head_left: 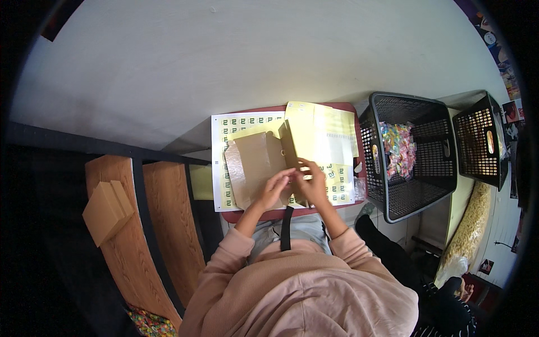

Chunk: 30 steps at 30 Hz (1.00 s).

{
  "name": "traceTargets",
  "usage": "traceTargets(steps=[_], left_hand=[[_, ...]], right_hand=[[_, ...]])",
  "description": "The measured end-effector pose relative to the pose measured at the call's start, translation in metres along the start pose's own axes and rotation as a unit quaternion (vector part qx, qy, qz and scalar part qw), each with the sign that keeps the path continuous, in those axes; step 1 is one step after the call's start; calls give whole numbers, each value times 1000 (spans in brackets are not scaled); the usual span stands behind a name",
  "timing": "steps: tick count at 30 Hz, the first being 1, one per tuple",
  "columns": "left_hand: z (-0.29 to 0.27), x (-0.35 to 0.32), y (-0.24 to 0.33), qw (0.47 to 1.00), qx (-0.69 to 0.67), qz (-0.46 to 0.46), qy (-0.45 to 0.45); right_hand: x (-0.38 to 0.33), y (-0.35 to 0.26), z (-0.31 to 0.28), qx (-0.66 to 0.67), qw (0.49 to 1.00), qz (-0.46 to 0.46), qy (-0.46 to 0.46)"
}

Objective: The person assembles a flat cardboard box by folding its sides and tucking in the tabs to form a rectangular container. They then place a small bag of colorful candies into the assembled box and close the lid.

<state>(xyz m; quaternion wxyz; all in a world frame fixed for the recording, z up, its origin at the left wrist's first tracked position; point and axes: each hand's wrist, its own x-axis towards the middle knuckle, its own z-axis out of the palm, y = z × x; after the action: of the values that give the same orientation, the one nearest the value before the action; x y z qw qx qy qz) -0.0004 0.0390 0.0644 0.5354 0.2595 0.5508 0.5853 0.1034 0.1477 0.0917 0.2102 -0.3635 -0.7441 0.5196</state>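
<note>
Works both hands over a brown cardboard box (252, 165), laid partly open on a red table (269, 214), just toward nine o'clock of its centre and atop a yellow-and-white printed sheet (219, 188). Shows one broad panel flat and a narrow raised panel (288, 143) standing along the three o'clock side. Looks light and thin-walled, probably stiff across the flat faces yet willing to bend at the creases. Carries a faint sheen on the broad panel, perhaps a little slick under dry skin. Seems unlikely to break, but apt to dent or crumple at the corners under a hard squeeze. Takes hold best, by all appearances, low on the raised panel near its fold, with an even, gentle grip.

Brings left hand (274, 190) and right hand (315, 182) close together at the near end of the box, about six o'clock. Angles the left in from seven o'clock, fingers close together and lightly curled toward one o'clock. Sets the right in from five o'clock, fingers bent and only slightly parted, tips at the raised panel. Cannot tell, with fingertips overlapping, of any firm pinch on the cardboard by either hand.

Includes, at three o'clock beyond the table, a black crate (421, 202) with colourful pieces (400, 151) inside.
</note>
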Motion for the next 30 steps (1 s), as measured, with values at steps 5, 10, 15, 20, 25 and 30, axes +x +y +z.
traceTargets(steps=[5,10,15,20,25,30], left_hand=[[12,29,-48,867,470,139,94],[12,46,-56,800,596,47,55],[24,62,-42,778,626,53,-18],[42,88,-38,746,652,81,-106],[44,93,-52,767,629,60,-107],[43,95,-59,757,642,82,-94]], right_hand=[[21,45,-49,-124,987,99,33],[31,112,-49,-214,971,76,82],[33,122,-47,-229,962,113,94],[37,95,-49,-246,952,154,92],[46,109,-51,-244,955,133,108],[47,112,-43,-286,949,62,115]])
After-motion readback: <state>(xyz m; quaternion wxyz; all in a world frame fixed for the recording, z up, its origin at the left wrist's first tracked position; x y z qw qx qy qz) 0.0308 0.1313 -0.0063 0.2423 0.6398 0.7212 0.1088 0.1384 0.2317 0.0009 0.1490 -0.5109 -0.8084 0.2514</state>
